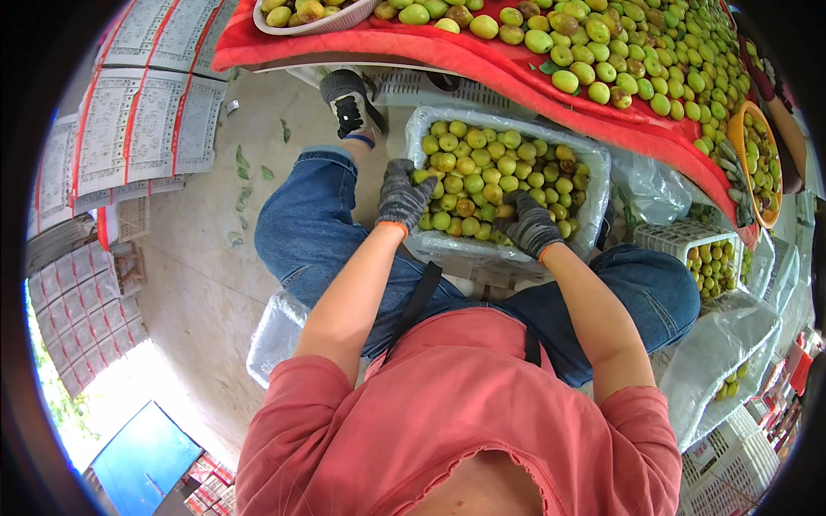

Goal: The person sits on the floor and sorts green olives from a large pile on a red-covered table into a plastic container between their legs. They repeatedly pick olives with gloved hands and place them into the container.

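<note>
Below me stands a crate [413, 138] lined with clear plastic film, full of green and brownish jujubes [478, 184]. My left hand [404, 197], in a grey striped knit glove with an orange cuff, is at the crate's left side. Between its thumb and fingers shows a green jujube [421, 175]. Over the front right part of the fruit is my right hand [530, 226], gloved the same way. A brownish jujube [505, 211] sits between its thumb and fingers. The fingertips of both hands are partly hidden among the fruit.
Ahead, a table with a red cloth [452, 48] bears many loose jujubes [619, 58], a white basket [316, 26] and an orange basket [735, 138]. Another person's arm [784, 129] shows far right. White crates [671, 233] stand right; stacked printed cartons [139, 109] stand left.
</note>
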`<state>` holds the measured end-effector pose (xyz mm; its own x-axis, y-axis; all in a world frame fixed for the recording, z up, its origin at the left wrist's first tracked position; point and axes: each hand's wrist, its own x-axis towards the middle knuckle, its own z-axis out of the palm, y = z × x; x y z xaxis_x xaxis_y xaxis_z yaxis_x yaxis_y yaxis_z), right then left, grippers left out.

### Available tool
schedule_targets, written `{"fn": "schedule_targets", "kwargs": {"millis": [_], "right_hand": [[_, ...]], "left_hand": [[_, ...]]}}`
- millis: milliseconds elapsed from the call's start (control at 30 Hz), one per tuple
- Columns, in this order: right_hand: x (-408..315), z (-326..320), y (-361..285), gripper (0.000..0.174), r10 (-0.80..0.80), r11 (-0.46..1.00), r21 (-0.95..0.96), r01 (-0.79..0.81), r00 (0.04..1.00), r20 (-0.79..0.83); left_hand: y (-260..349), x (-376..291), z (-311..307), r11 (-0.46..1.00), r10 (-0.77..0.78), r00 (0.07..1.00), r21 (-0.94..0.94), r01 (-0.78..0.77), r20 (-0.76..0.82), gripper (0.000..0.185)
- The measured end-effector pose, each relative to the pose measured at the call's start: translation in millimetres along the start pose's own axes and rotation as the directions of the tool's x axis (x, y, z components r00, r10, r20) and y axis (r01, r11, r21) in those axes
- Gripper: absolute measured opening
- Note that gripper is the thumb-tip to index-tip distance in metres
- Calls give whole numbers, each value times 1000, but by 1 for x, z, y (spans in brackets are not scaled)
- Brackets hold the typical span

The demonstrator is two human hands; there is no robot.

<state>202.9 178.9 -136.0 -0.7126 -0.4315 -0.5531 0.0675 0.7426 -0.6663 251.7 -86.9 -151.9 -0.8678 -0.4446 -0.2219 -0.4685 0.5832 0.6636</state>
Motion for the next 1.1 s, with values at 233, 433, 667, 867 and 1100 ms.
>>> {"fn": "schedule_targets", "kwargs": {"millis": [233,433,667,867,1100], "right_hand": [[4,-19,17,43,123,977,-163,-139,987,-106],[19,30,-3,22,-163,800,-585,131,987,-3],[28,33,-38,19,43,759,-650,35,994,104],[15,-1,-31,55,110,909,-408,-82,993,46],[-21,-78,64,70,421,843,-220,-491,856,-300]], "left_hand": [[2,28,0,961,19,991,270,-54,131,58],[-1,17,5,959,50,994,274,-77,102,54],[7,1,3,988,13,996,155,-27,86,49],[20,-7,7,997,-2,992,77,-8,125,49],[43,-10,22,991,131,985,-50,-126,116,49]]}}
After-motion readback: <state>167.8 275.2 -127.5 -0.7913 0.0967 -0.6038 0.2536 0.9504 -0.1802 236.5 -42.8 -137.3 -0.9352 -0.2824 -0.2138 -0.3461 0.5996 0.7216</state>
